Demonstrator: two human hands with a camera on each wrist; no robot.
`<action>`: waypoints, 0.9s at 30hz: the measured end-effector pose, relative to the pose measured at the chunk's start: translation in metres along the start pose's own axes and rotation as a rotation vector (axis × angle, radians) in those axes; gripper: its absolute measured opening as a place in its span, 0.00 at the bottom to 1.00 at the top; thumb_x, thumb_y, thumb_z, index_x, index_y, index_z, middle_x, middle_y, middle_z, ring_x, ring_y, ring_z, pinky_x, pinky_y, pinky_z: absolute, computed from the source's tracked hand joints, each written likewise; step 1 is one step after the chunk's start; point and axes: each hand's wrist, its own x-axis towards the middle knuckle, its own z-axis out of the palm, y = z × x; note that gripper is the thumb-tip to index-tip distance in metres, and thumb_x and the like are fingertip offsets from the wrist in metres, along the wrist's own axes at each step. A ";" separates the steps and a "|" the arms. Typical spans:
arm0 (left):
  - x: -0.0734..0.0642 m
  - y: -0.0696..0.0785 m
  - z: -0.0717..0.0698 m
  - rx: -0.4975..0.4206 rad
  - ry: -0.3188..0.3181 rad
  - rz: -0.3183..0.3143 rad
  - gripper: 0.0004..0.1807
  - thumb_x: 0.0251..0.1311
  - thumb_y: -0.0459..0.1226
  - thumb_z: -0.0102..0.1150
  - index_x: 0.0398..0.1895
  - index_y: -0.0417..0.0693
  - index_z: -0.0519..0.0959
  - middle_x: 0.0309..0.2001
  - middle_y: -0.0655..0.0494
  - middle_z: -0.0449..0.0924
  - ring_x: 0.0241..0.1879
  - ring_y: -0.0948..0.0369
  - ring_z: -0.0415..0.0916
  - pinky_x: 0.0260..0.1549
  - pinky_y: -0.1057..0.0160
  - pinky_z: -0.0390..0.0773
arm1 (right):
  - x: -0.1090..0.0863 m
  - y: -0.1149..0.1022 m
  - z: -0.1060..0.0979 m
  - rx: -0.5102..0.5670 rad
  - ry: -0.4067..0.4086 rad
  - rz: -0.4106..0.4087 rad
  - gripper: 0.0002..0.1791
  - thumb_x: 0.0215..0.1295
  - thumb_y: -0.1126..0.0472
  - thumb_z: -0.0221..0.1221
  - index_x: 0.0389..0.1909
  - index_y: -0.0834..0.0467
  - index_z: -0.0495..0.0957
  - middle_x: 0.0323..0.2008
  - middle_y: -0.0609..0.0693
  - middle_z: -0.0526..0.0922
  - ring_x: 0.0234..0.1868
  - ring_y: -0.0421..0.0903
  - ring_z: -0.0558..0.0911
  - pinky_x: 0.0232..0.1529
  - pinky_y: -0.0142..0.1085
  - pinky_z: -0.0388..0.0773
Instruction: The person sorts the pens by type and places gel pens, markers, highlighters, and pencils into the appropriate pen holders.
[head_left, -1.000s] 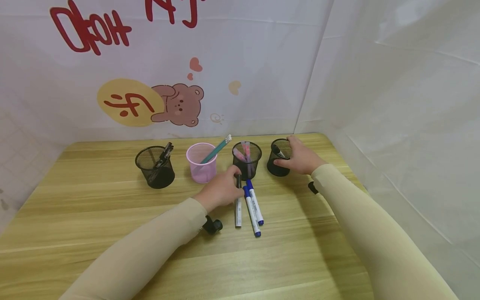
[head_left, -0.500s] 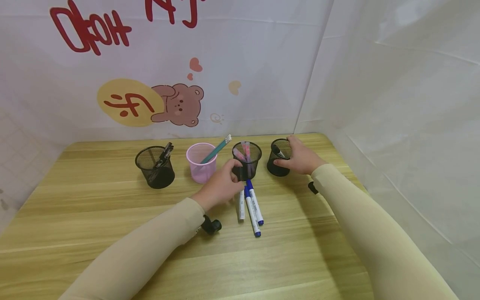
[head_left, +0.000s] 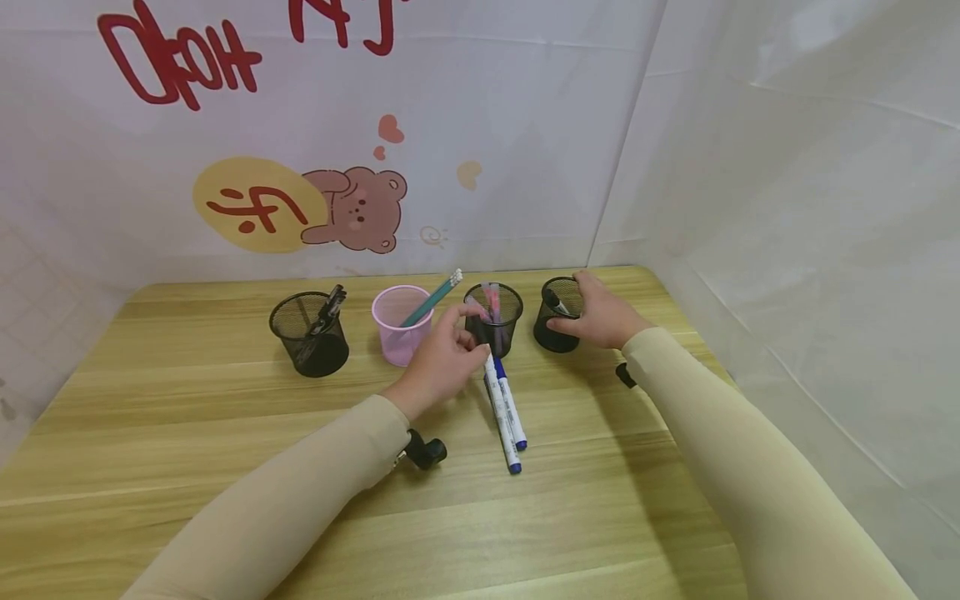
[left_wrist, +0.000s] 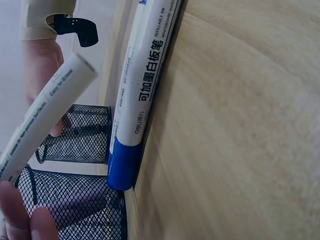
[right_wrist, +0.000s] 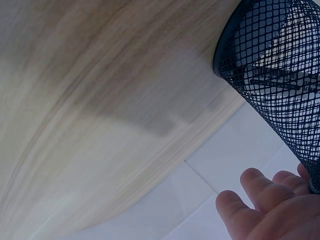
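My left hand (head_left: 442,362) pinches a white marker (left_wrist: 45,110) between thumb and fingers, lifted off the table and tilted. In the head view it hangs in front of the middle black mesh pen cup (head_left: 504,337), over two blue-capped whiteboard markers (head_left: 512,412) lying side by side. In the left wrist view a blue-capped marker (left_wrist: 137,95) lies close beside it. My right hand (head_left: 600,317) grips the rim of the rightmost black mesh pen cup (head_left: 553,333), thumb in front and fingers behind. Inside that cup stands a black-and-white marker (head_left: 555,300).
A pink mesh cup (head_left: 402,337) with green pencils (head_left: 435,300) stands left of the middle cup. Farther left is another black mesh cup (head_left: 318,354) with black pens (head_left: 330,308). A white printed curtain (head_left: 525,167) hangs behind the wooden table (head_left: 225,400).
My left hand has picked the white marker up off the table and tilted it, its lower end swinging right over the blue-capped markers. The right hand stays at its cup.
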 end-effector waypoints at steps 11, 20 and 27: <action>0.004 0.000 0.004 -0.105 0.082 0.076 0.30 0.68 0.33 0.63 0.71 0.49 0.64 0.38 0.47 0.83 0.30 0.59 0.76 0.28 0.66 0.77 | 0.002 0.001 0.001 0.021 0.020 -0.008 0.60 0.64 0.36 0.69 0.81 0.64 0.48 0.79 0.67 0.58 0.78 0.66 0.64 0.77 0.62 0.64; 0.007 0.004 0.006 -0.126 0.177 0.106 0.33 0.69 0.35 0.64 0.74 0.47 0.62 0.44 0.46 0.84 0.39 0.56 0.77 0.36 0.65 0.79 | 0.002 0.001 0.001 0.013 0.019 -0.012 0.60 0.63 0.34 0.69 0.81 0.64 0.49 0.78 0.67 0.59 0.77 0.66 0.66 0.76 0.62 0.65; 0.011 0.010 0.009 -0.153 0.234 0.122 0.31 0.71 0.36 0.62 0.73 0.50 0.61 0.46 0.41 0.83 0.38 0.50 0.80 0.34 0.61 0.82 | 0.003 0.003 0.002 0.005 0.028 -0.016 0.60 0.62 0.33 0.69 0.80 0.63 0.50 0.78 0.66 0.60 0.76 0.66 0.67 0.75 0.62 0.66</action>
